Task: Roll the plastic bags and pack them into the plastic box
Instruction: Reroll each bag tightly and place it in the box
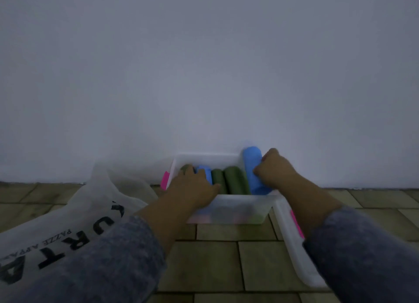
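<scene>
1. The right hand (pixel 274 171) curls round a blue roll (pixel 252 166) at the right end of the box (pixel 240 200), its far tip above the rim.
2. The left hand (pixel 192 185) lies flat on the packed rolls (pixel 235 180).
3. The blue roll lies near-to-far like its neighbours and likely needs pressing down.

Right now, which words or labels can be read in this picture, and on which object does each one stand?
"URTA": large black letters, upside down, on the white bag; the word is cut off at both ends.
"PAZZE APPA": small print beside them on the same bag; the rest is hidden.
Plastic box: no readable text.
</scene>
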